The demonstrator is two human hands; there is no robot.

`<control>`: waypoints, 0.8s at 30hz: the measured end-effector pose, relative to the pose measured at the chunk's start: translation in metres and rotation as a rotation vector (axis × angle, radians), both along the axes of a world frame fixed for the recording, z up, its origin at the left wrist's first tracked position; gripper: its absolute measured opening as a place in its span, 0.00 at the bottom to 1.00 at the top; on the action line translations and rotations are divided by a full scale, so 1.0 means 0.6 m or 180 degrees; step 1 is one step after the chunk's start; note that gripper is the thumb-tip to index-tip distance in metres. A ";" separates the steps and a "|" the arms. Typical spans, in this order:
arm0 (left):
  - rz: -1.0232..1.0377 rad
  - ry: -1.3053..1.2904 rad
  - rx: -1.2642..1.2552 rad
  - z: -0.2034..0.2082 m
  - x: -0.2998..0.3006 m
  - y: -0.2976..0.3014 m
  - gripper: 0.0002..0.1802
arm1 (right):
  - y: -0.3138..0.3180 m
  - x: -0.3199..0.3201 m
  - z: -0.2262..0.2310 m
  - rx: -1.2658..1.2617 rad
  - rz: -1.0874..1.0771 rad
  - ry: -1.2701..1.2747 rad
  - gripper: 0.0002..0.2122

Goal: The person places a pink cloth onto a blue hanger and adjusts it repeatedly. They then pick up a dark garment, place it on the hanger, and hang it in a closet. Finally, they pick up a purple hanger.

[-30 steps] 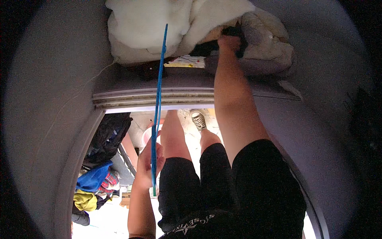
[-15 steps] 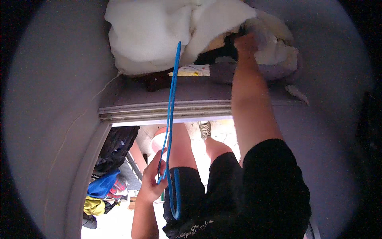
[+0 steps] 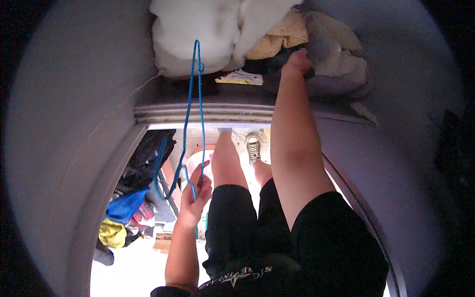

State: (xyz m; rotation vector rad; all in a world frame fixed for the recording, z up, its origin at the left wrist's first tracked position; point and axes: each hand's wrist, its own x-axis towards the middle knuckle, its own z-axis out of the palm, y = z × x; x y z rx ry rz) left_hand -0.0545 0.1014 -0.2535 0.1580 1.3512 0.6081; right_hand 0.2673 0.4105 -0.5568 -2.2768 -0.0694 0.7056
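A blue clothes hanger [image 3: 185, 128] stands upright in front of me, its lower part in my left hand [image 3: 196, 193], whose fingers are closed around it. Its hook end hangs out to the left of that hand. Up in the compartment, my right hand [image 3: 299, 60] is stretched out and closed on a dark cloth [image 3: 276, 62]. This cloth lies among bulky bedding: a thick white quilt [image 3: 198, 29] on the left and a tan cloth [image 3: 283, 40] above. A whitish-grey bundle [image 3: 339, 54] sits to the right of the hand.
A grooved sill [image 3: 208, 115] runs along the compartment's front edge, between grey side walls [image 3: 64, 123]. Below the opening, blue and yellow clothes [image 3: 127, 205] are piled at the left beside black bags [image 3: 148, 153]. A pink basin [image 3: 200, 156] stands on the floor near my feet.
The hanger has turned, so its outline now shows wider, and shifted left. My right hand has drawn back slightly toward me and left, with dark cloth in it; more tan cloth shows.
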 end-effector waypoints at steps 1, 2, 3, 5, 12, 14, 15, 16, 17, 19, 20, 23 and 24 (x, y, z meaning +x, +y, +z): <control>0.0002 0.0019 0.0102 0.020 0.000 0.002 0.45 | -0.001 -0.060 0.081 0.0231 -0.0292 -0.0191 0.24; 0.0016 0.0013 0.0239 0.034 0.002 -0.004 0.44 | -0.013 -0.078 0.156 0.0809 -0.0394 0.0067 0.24; 0.0076 0.0000 0.0437 0.037 -0.001 -0.025 0.44 | -0.026 -0.095 0.231 0.1374 -0.0519 0.0344 0.24; -0.0347 0.0320 0.0878 0.054 0.000 -0.037 0.45 | -0.082 -0.104 0.387 0.2372 -0.0101 0.1023 0.22; -0.0124 0.1079 0.1501 0.120 0.042 -0.088 0.37 | -0.184 -0.197 0.722 0.2368 0.1170 0.1216 0.14; -0.0088 0.1494 0.1658 0.140 0.065 -0.103 0.45 | -0.221 -0.200 0.804 0.2330 0.1294 0.1346 0.12; 0.0000 0.1590 0.1887 0.160 0.080 -0.108 0.50 | -0.251 -0.200 0.849 0.2392 0.1278 0.1596 0.12; 0.0026 0.1709 0.2155 0.182 0.088 -0.103 0.55 | -0.285 -0.196 0.891 0.2492 0.1201 0.1857 0.12; 0.0049 0.1826 0.2410 0.204 0.098 -0.100 0.60 | -0.327 -0.187 0.931 0.2689 0.1266 0.2038 0.13; 0.0107 0.1863 0.2779 0.247 0.127 -0.109 0.68 | -0.401 -0.182 1.031 0.3138 0.1275 0.2734 0.14; 0.0113 0.1876 0.2945 0.268 0.143 -0.112 0.71 | -0.432 -0.178 1.079 0.3338 0.1261 0.3085 0.15; 0.0824 0.1275 0.2943 0.365 0.206 -0.109 0.66 | -0.482 -0.145 1.185 0.3662 0.1736 0.3510 0.12; 0.0942 0.1555 0.2969 0.402 0.216 -0.106 0.56 | -0.488 -0.130 1.215 0.3799 0.1931 0.3601 0.11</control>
